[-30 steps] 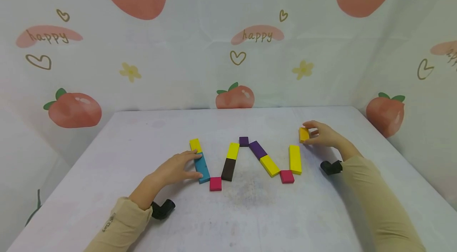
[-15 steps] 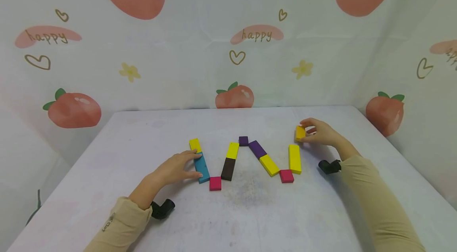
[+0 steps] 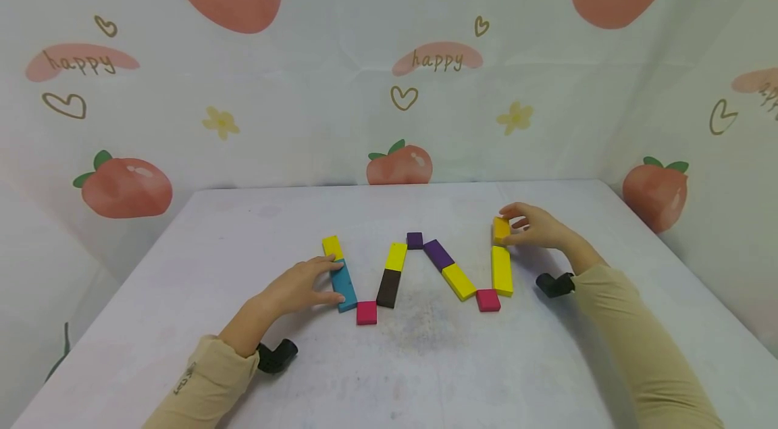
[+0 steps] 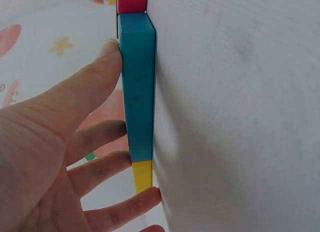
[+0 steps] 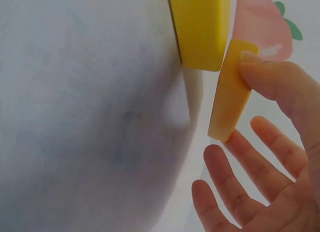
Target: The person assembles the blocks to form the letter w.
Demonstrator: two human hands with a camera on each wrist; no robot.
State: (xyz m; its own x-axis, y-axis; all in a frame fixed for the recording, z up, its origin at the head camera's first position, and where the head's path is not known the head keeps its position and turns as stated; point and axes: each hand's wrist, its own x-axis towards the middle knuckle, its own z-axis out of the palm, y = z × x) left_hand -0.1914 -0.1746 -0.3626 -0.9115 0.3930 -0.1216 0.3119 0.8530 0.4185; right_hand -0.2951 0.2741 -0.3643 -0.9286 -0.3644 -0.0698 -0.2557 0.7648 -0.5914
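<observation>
My right hand (image 3: pixel 537 228) pinches a short orange-yellow block (image 5: pixel 231 94) between thumb and index finger. In the right wrist view this block hangs just off the table, near the end of a longer yellow block (image 5: pixel 201 29). From the head it appears right behind that block. My left hand (image 3: pixel 300 286) rests its thumb and fingertips on a blue block (image 4: pixel 139 92), fingers fairly straight. Beyond the blue block lies a short yellow block (image 4: pixel 143 176), and a red square block (image 4: pixel 132 2) sits at its near end.
Mid-table, a dark brown block (image 3: pixel 389 288), a yellow block (image 3: pixel 397 257), a small purple block (image 3: pixel 415 240), a long purple block (image 3: pixel 439 255) and another yellow block (image 3: pixel 458 282) form a zigzag. A second red block (image 3: pixel 488 300) lies right. A printed cloth (image 3: pixel 304 78) hangs behind the table.
My right hand has moved left with the orange-yellow block, from right of the longer yellow block to behind its far end. The left hand has stayed on the blue block.
</observation>
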